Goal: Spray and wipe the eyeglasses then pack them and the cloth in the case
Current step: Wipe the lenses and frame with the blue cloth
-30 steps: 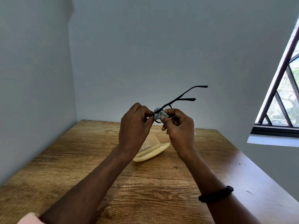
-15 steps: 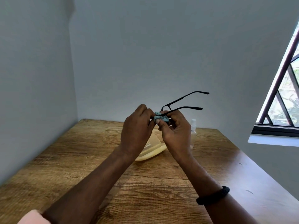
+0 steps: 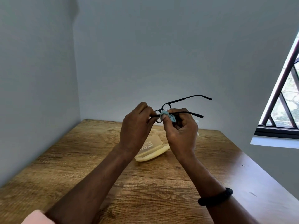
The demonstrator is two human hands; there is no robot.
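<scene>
Wooden surface [image 3: 80, 159] in a grey-walled corner, black glasses [image 3: 184, 99] held above it.
The left hand [image 3: 135, 125] pinches the frame's left end; below the hands a yellow case [image 3: 152, 151] lies on the surface; the right hand [image 3: 181, 131] pinches a pale blue cloth [image 3: 168, 115] onto a lens.

On my feed the eyeglasses [image 3: 167, 106] sit up in the air between the left hand [image 3: 135, 125] and right hand [image 3: 181, 131], cloth [image 3: 168, 116] pinched against them on the right-hand side, the case [image 3: 153, 148] lying on the tabletop [image 3: 80, 151] behind and below both hands, window [image 3: 283, 102] off to the right.
</scene>
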